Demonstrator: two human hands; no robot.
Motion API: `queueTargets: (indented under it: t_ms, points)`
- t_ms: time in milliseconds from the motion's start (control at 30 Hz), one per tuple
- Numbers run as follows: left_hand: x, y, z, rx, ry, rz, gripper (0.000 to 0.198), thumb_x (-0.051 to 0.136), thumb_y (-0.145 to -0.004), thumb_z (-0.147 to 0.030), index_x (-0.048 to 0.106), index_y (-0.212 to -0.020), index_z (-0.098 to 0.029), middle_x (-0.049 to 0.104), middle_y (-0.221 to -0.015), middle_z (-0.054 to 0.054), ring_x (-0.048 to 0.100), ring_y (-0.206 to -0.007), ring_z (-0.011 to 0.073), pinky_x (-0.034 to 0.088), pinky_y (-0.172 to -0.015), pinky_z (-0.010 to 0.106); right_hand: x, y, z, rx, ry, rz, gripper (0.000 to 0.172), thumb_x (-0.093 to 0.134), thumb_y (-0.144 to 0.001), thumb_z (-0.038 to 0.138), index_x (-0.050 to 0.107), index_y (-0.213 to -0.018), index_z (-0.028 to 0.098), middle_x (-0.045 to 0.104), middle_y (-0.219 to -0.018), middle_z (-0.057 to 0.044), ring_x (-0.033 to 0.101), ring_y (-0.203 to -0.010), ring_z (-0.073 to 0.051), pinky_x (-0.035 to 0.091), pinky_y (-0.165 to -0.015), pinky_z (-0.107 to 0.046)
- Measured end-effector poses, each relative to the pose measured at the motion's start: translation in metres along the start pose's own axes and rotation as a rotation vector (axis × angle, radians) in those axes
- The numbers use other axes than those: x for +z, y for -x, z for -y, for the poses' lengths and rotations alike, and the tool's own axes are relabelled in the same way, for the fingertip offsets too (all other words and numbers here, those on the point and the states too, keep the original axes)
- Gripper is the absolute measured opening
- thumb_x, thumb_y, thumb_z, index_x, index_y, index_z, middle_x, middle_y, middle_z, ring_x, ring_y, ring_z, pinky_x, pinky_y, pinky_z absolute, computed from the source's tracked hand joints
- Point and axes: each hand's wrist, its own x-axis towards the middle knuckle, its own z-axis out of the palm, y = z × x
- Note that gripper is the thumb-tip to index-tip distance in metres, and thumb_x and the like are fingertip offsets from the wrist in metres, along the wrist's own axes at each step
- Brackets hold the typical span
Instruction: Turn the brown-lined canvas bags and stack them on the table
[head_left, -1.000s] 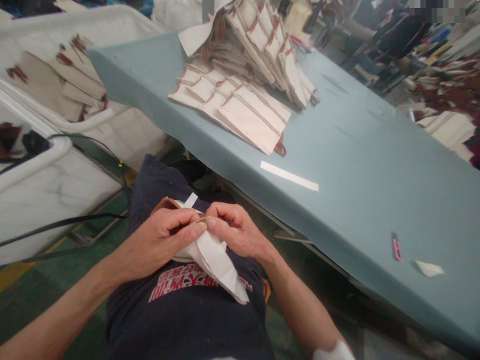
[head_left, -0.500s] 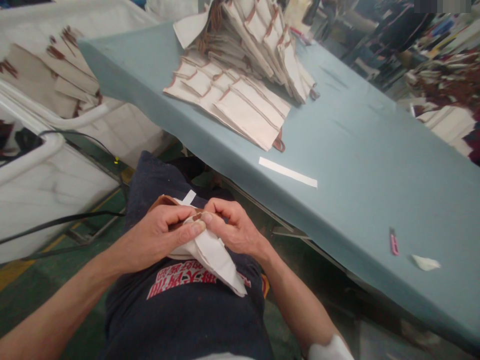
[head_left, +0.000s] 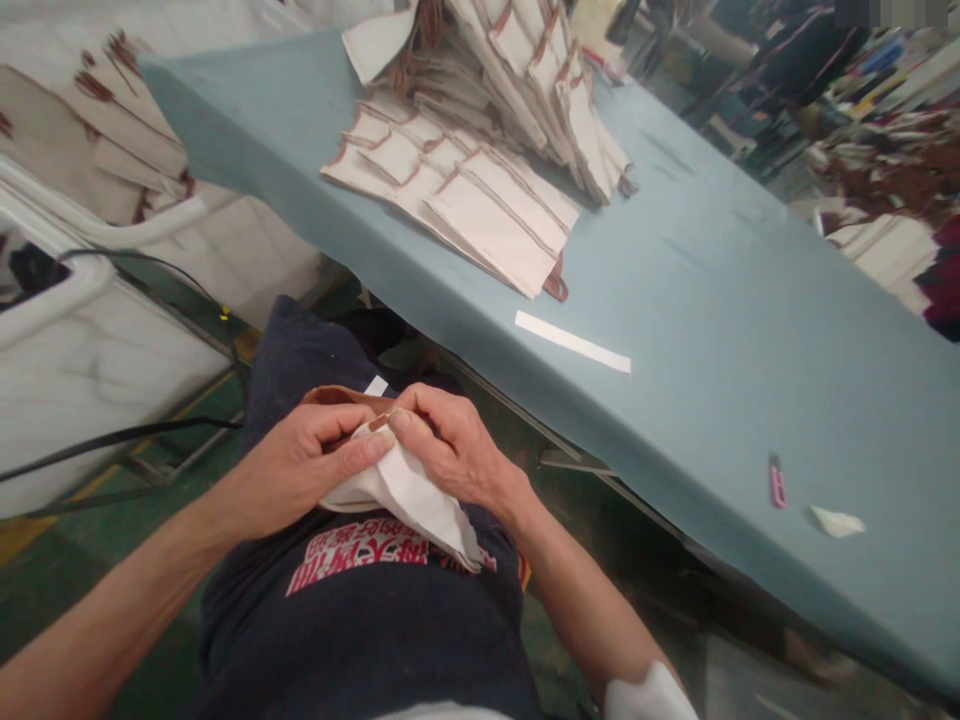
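Blue-green table (head_left: 712, 320) bears, at twelve o'clock, brown-edged cream cloth stack (head_left: 506, 235), status unclear; left hand (head_left: 289, 472) and right hand (head_left: 454, 448) pinch white, brown-trimmed cloth piece (head_left: 424, 500), apparently unfinished.

The left hand (head_left: 296, 465) and the right hand (head_left: 457, 450) pinch together a white and brown cloth piece (head_left: 420, 500) over the dark garment (head_left: 375, 640), while on the blue-green desk (head_left: 712, 330) lie cream cloth pieces (head_left: 510, 225), a white strip (head_left: 574, 342) and a small pink tool (head_left: 778, 485).
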Motion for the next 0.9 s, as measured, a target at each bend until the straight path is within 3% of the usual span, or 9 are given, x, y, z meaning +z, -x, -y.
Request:
queueTargets:
  t_ms: [167, 300, 667, 900]
  points:
    - [0.000, 0.002, -0.002, 0.009, -0.013, 0.033, 0.041, 0.071, -0.099, -0.043, 0.062, -0.068, -0.018, 0.048, -0.066, -0.006, 0.038, -0.059, 0.0089, 0.033, -0.049, 0.016, -0.008, 0.001, -0.002, 0.128, -0.066, 0.091, 0.046, 0.069, -0.101, 0.065, 0.061, -0.084, 0.024, 0.058, -0.077, 0.001, 0.048, -0.072, -0.017, 0.037, -0.068, -0.033]
    - [-0.002, 0.004, 0.000, -0.016, -0.014, 0.059, 0.044, 0.071, -0.101, -0.049, 0.064, -0.071, -0.017, 0.049, -0.068, -0.005, 0.039, -0.061, 0.0101, 0.032, -0.050, 0.017, -0.014, 0.003, -0.002, 0.222, -0.103, 0.143, 0.059, 0.076, -0.091, 0.080, 0.063, -0.088, 0.022, 0.056, -0.075, 0.004, 0.047, -0.070, -0.016, 0.035, -0.067, -0.031]
    - [-0.004, 0.006, 0.007, -0.041, -0.008, 0.033, 0.035, 0.074, -0.100, -0.047, 0.080, -0.089, -0.015, 0.074, -0.081, 0.001, 0.055, -0.070, 0.0132, 0.045, -0.057, 0.017, -0.015, 0.004, 0.002, 0.285, -0.189, 0.188, 0.064, 0.088, -0.079, 0.080, 0.065, -0.089, 0.021, 0.060, -0.081, 0.005, 0.047, -0.073, -0.014, 0.037, -0.066, -0.027]
    - [-0.003, 0.007, 0.009, -0.102, 0.073, 0.024, 0.038, 0.077, -0.098, -0.051, 0.081, -0.090, -0.014, 0.075, -0.079, 0.001, 0.058, -0.067, 0.0127, 0.047, -0.059, 0.018, -0.008, 0.008, -0.008, 0.286, -0.249, 0.156, 0.063, 0.089, -0.081, 0.078, 0.066, -0.091, 0.021, 0.060, -0.081, 0.005, 0.045, -0.072, -0.013, 0.035, -0.064, -0.027]
